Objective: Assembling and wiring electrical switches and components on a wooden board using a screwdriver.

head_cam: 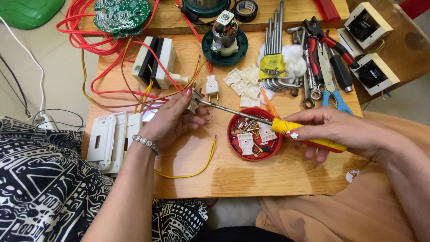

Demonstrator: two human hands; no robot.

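My left hand [172, 121] pinches a small white switch part [194, 102] with red and yellow wires running off it, above the middle of the wooden table [251, 175]. In my right hand [333, 132] is a screwdriver [286, 126] with a yellow handle. Its long metal shaft points left and its tip rests on the part in my left hand. Under the shaft sits a red round lid [233, 141] holding small screws, brass contacts and white plastic pieces.
A white plug [212, 85] and white plastic pieces [244, 83] lie behind the lid. Hex keys [272, 62], wrenches and pliers [329, 67] are at the back right. White switch plates [109, 141] lie at the left edge, near a loose yellow wire [197, 170]. A motor [224, 38] and circuit board [121, 15] stand at the back.
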